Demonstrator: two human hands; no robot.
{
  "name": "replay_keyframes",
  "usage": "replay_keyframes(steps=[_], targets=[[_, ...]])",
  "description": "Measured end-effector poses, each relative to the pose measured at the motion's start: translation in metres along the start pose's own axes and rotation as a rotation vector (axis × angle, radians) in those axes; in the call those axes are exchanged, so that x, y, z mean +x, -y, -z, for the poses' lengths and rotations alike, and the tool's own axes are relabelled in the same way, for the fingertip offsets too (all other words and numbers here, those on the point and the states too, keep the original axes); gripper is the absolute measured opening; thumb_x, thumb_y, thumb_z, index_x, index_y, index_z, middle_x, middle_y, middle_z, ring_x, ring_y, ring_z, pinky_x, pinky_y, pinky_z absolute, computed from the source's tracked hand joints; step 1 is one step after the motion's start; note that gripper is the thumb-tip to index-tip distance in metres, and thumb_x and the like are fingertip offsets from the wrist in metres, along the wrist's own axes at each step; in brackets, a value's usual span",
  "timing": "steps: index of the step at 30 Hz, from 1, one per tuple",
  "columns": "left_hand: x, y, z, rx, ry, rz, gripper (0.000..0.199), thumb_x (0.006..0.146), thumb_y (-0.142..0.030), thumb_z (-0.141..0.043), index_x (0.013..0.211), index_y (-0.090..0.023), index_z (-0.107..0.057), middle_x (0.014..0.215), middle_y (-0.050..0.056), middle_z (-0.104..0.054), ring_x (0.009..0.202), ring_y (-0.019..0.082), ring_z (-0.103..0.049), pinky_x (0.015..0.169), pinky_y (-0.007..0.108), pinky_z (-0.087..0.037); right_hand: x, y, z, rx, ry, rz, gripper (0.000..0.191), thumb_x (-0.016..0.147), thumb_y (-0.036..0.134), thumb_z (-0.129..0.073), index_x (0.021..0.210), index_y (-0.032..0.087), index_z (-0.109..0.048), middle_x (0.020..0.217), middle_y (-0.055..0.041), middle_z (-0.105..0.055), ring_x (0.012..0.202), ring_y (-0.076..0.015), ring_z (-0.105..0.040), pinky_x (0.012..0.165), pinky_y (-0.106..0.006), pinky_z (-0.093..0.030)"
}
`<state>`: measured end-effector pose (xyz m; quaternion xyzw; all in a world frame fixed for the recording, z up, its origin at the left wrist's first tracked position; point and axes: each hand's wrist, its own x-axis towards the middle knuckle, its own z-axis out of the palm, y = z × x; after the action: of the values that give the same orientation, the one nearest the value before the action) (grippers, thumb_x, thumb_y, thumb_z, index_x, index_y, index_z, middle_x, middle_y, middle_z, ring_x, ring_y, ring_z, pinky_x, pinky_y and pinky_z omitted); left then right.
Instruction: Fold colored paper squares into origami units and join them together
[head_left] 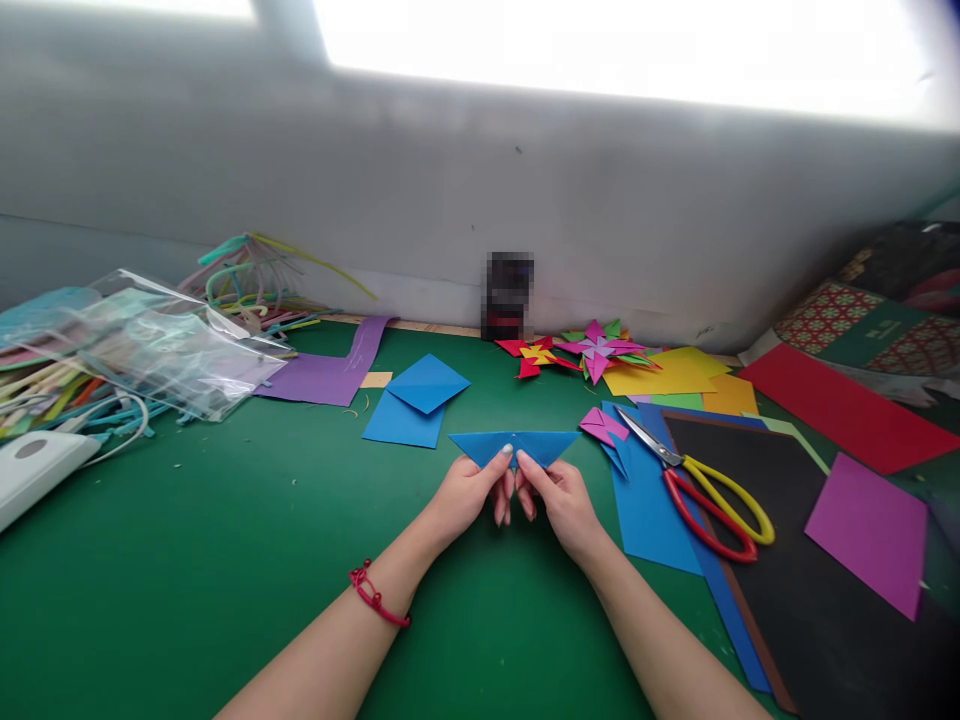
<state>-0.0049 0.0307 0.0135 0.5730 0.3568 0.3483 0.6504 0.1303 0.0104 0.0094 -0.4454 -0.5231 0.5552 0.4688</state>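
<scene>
A blue sheet of paper, folded into a wide triangle with its long edge away from me, is held over the green tabletop. My left hand pinches it just left of the middle, thumb on top and fingers curled beneath. On the other side of the middle, my right hand grips it the same way, the two thumbs almost touching. Beyond my left hand lie a flat blue square and a creased blue piece overlapping it. A small folded pink paper rests to the right of the triangle.
Scissors with red and yellow handles lie on blue paper and a black board at right. Folded paper stars sit by the wall. Purple paper, a clear plastic bag and a white device occupy the left.
</scene>
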Motion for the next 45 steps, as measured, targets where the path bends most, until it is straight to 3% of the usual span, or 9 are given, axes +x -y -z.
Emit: replay_keyframes(steps=[17,23,27,33,45], targets=[[-0.0015,-0.0022,-0.0034,-0.057,0.053,0.069,0.058,0.084,-0.052,-0.028,0.048,-0.013,-0.052,0.040,0.003,-0.054,0.041,0.012,-0.053,0.053,0.025,-0.044,-0.0005,-0.0001,-0.0036,0.046,-0.014,-0.049,0.051,0.082,0.053,-0.038,0.047,0.017,-0.050,0.037,0.0027,-0.043,0.036,-0.0094,-0.042,0.042,-0.022,-0.035],[-0.0029,-0.0030,-0.0022,-0.122,0.102,0.062,0.061,0.084,-0.053,-0.022,0.052,-0.011,-0.054,0.052,0.006,-0.060,0.039,0.012,-0.053,0.053,0.027,-0.045,-0.0011,0.0003,-0.0045,0.084,-0.014,-0.038,0.049,0.083,0.048,-0.039,0.046,0.018,-0.049,0.035,0.0036,-0.044,0.034,-0.0095,-0.043,0.041,-0.022,-0.035],[-0.0036,-0.0045,-0.0016,-0.083,0.122,0.053,0.062,0.086,-0.051,-0.021,0.052,-0.012,-0.056,0.045,0.004,-0.057,0.043,0.013,-0.054,0.060,0.028,-0.045,0.0003,-0.0031,-0.0023,0.111,-0.012,-0.040,0.046,0.084,0.045,-0.040,0.049,0.017,-0.050,0.035,0.0035,-0.044,0.034,-0.0094,-0.042,0.041,-0.022,-0.034],[-0.0035,-0.0039,-0.0052,0.030,0.075,0.069,0.057,0.085,-0.049,-0.026,0.050,-0.014,-0.054,0.034,0.001,-0.049,0.042,0.012,-0.052,0.062,0.026,-0.044,0.0034,-0.0048,0.0028,0.176,-0.155,-0.018,0.022,0.075,0.037,-0.057,0.074,0.016,-0.056,0.057,0.0019,-0.053,0.047,-0.0112,-0.049,0.045,-0.023,-0.039],[-0.0039,-0.0001,-0.0056,0.062,0.102,0.092,0.056,0.085,-0.049,-0.028,0.051,-0.013,-0.055,0.036,0.000,-0.050,0.036,0.010,-0.048,0.053,0.023,-0.041,0.0065,-0.0074,0.0011,0.189,-0.275,-0.015,0.029,0.075,0.042,-0.056,0.060,0.018,-0.046,0.050,0.0030,-0.045,0.042,-0.0103,-0.044,0.041,-0.023,-0.038]])
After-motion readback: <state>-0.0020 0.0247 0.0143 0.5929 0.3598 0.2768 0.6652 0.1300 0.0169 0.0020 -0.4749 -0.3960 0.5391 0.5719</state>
